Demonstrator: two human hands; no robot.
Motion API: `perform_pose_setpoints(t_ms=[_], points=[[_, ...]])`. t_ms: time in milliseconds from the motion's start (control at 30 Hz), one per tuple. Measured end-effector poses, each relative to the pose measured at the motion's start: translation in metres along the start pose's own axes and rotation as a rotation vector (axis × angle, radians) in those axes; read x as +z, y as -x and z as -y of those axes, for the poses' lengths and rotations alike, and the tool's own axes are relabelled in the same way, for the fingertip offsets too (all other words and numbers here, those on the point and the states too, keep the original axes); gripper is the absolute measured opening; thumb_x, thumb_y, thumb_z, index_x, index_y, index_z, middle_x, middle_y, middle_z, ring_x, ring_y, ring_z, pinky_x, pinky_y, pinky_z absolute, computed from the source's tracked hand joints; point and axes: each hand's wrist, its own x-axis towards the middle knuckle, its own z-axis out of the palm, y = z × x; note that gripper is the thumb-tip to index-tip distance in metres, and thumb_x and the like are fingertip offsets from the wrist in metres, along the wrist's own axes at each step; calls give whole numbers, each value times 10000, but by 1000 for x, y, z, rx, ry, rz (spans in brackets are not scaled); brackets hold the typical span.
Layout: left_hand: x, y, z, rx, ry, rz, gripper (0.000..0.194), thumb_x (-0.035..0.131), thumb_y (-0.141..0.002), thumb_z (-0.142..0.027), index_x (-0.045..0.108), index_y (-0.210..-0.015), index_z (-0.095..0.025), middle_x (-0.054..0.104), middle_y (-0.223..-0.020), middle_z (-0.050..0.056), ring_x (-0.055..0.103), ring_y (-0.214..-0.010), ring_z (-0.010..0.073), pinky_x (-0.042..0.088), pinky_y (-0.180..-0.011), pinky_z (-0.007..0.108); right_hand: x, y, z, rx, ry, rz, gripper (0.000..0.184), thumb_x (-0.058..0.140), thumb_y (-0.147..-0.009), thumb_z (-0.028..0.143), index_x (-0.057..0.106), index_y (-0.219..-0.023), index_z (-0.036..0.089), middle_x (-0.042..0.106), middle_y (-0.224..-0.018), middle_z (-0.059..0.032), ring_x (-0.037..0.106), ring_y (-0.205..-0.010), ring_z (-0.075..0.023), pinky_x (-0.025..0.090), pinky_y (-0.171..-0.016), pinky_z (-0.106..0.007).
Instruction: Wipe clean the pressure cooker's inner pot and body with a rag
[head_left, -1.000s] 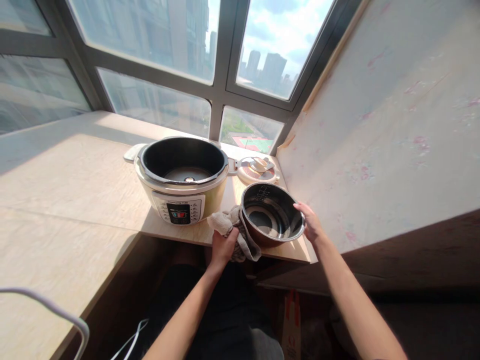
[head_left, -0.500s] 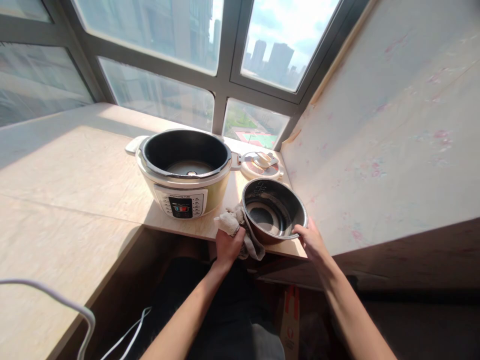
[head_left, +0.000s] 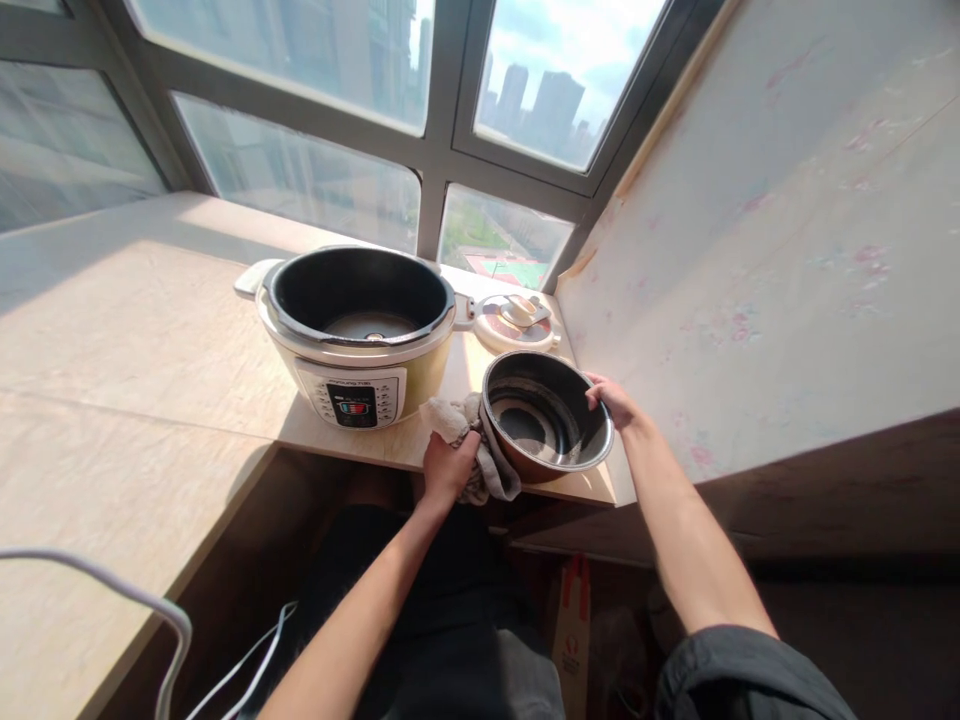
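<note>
My left hand (head_left: 448, 466) is closed around a crumpled pale cloth (head_left: 491, 468), which lies against the left outer side of a dark inner pot (head_left: 547, 415). The pot is tilted slightly toward me near the front edge of the sill. My right hand (head_left: 613, 402) grips the pot's right rim, fingers over the edge. To the left stands the electric pressure cooker (head_left: 360, 340), its dark inside showing and its control panel facing me. Behind the pot, the cooker's round lid (head_left: 516, 322) lies on the sill.
The light stone-patterned sill (head_left: 135, 370) runs along windows with a grey frame (head_left: 435, 190). A flowered wall (head_left: 750, 300) closes off the right side. A white cable (head_left: 112, 580) crosses the lower left. Below the sill stands a paper bag (head_left: 574, 630).
My right hand has moved up and back along the pot's right rim. My left hand still holds the cloth at the pot's left side. The whole view has shifted slightly.
</note>
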Motion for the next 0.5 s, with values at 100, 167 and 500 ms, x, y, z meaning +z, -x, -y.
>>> perform_pose_setpoints(t_ms=[100, 167, 500], points=[[-1, 0, -1, 21, -69, 33, 298, 627, -822, -357, 730, -1046, -190, 784, -1106, 138, 701, -1179, 352, 538, -981, 412, -2, -14, 10, 35, 39, 54, 752, 518, -375, 120, 743, -1091, 177, 608, -527, 46, 504, -420, -168, 331, -383, -240], [-3, 0, -1, 38, -72, 49, 300, 622, -827, -354, 733, -1051, -189, 784, -1108, 140, 702, -1182, 350, 538, -987, 413, -3, -19, 14, 55, 63, 69, 746, 537, -390, 119, 745, -1104, 176, 653, -565, 33, 555, -447, -193, 387, -405, -258], [-5, 5, 11, 135, 197, 17, 313, 700, -779, -343, 747, -1060, -214, 803, -1102, 101, 713, -1177, 345, 546, -1036, 433, 5, 10, 4, -161, -23, -249, 517, 827, -592, 228, 714, -1097, 222, 777, -956, -21, 703, -854, -210, 570, -724, -284]])
